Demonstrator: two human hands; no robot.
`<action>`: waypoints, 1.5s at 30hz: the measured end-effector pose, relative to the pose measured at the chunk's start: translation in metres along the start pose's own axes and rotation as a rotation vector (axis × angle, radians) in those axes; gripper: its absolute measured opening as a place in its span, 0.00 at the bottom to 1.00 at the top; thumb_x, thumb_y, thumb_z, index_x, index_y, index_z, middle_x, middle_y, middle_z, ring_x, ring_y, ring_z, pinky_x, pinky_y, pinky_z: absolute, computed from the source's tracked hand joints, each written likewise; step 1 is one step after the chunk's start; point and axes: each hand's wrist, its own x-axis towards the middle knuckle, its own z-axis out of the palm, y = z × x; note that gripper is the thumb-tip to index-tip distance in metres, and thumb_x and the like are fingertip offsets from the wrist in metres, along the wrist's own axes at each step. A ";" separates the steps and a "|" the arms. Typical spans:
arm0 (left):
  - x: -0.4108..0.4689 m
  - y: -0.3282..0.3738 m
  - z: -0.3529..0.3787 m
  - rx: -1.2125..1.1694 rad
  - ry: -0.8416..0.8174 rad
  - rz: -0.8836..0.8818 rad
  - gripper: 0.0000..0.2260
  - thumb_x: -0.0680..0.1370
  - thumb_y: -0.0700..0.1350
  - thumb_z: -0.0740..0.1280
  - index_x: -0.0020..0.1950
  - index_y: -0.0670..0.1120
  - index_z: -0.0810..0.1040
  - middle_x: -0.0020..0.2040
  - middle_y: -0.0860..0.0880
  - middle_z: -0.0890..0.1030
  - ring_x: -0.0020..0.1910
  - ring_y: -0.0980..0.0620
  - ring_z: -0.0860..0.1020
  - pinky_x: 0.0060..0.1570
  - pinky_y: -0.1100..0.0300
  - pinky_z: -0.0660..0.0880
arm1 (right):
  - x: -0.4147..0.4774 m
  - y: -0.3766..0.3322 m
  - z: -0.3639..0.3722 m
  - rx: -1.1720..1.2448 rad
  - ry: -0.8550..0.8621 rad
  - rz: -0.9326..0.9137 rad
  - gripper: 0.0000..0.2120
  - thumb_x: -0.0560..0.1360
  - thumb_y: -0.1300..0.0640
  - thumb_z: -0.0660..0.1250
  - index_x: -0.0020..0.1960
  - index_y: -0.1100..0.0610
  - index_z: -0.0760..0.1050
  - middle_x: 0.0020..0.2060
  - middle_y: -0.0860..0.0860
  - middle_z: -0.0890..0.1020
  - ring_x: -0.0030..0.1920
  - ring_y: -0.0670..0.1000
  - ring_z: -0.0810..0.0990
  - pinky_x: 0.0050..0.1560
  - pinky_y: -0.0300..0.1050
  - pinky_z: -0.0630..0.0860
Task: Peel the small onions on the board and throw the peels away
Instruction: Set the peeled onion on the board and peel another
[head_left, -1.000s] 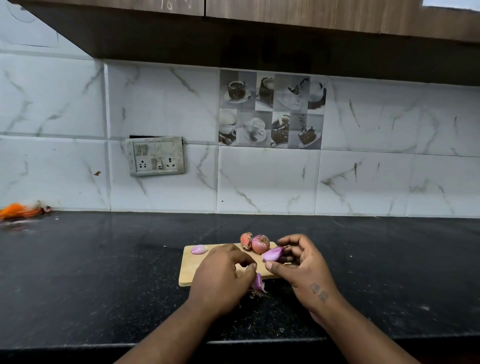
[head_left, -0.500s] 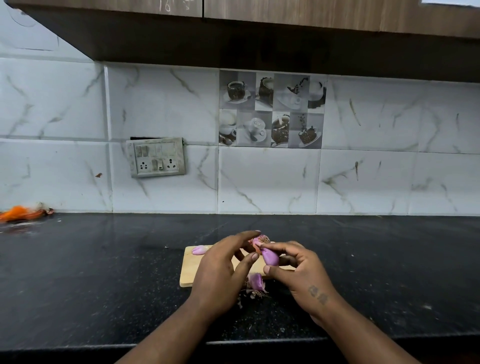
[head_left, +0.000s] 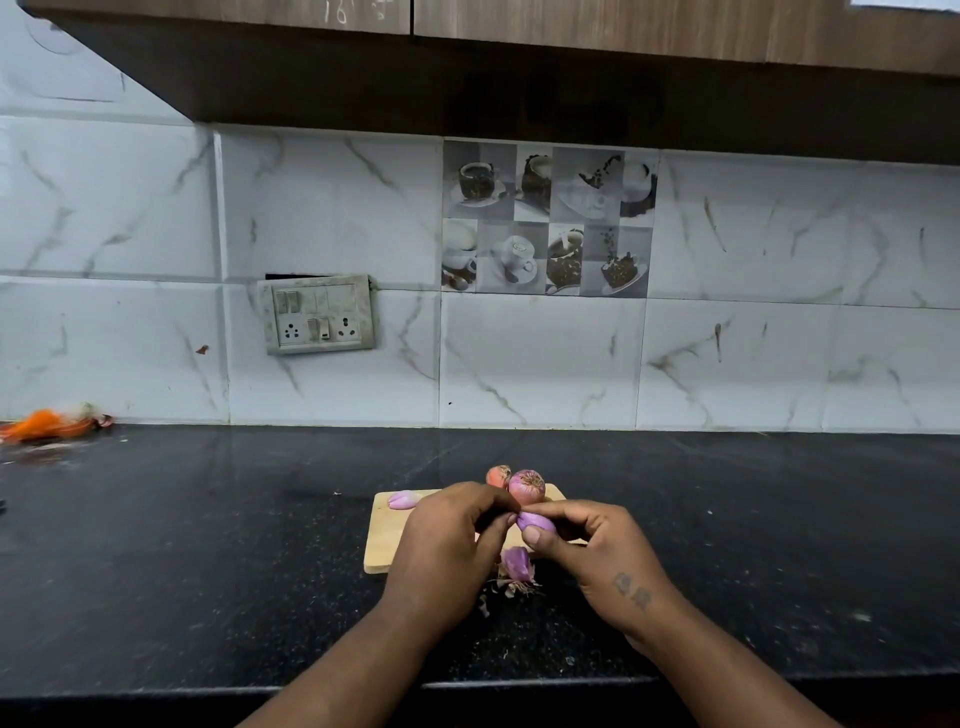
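A small wooden board (head_left: 387, 540) lies on the black counter. My right hand (head_left: 597, 551) grips a purple small onion (head_left: 537, 521) above the board. My left hand (head_left: 447, 540) pinches that onion's left tip. At the board's far edge sit two unpeeled onions, a reddish one (head_left: 527, 486) and an orange one (head_left: 497, 475) behind it. A peeled pale onion (head_left: 404, 499) rests at the board's far left corner. A pile of purple peels (head_left: 517, 569) lies on the counter just in front of the board, between my hands.
The black stone counter (head_left: 208, 545) runs wide to both sides, with its front edge near me. Orange scraps (head_left: 49, 423) lie at the far left by the tiled wall. A switch and socket plate (head_left: 317, 315) is on the wall.
My left hand rose from the peel pile to the onion in my right hand and now pinches its tip. The right hand turned the onion and stayed over the board.
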 end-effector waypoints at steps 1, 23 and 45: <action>0.000 0.001 0.000 0.028 -0.007 0.007 0.05 0.78 0.44 0.72 0.50 0.54 0.85 0.44 0.59 0.84 0.44 0.61 0.80 0.47 0.60 0.78 | 0.000 -0.001 0.000 -0.012 -0.002 -0.002 0.07 0.74 0.61 0.76 0.50 0.52 0.88 0.47 0.48 0.89 0.50 0.46 0.87 0.53 0.40 0.80; 0.001 0.004 -0.006 -0.082 -0.027 -0.002 0.06 0.75 0.41 0.73 0.47 0.52 0.87 0.38 0.57 0.83 0.40 0.59 0.80 0.39 0.65 0.75 | -0.003 -0.002 -0.007 0.128 -0.042 -0.074 0.09 0.72 0.61 0.74 0.51 0.56 0.88 0.49 0.56 0.89 0.55 0.57 0.86 0.57 0.48 0.82; 0.000 -0.004 0.004 -0.082 -0.060 -0.042 0.06 0.79 0.44 0.71 0.51 0.55 0.84 0.45 0.61 0.85 0.47 0.62 0.81 0.49 0.57 0.78 | 0.000 0.001 -0.001 0.025 0.042 -0.042 0.25 0.65 0.71 0.81 0.54 0.48 0.82 0.50 0.52 0.87 0.52 0.52 0.86 0.48 0.43 0.83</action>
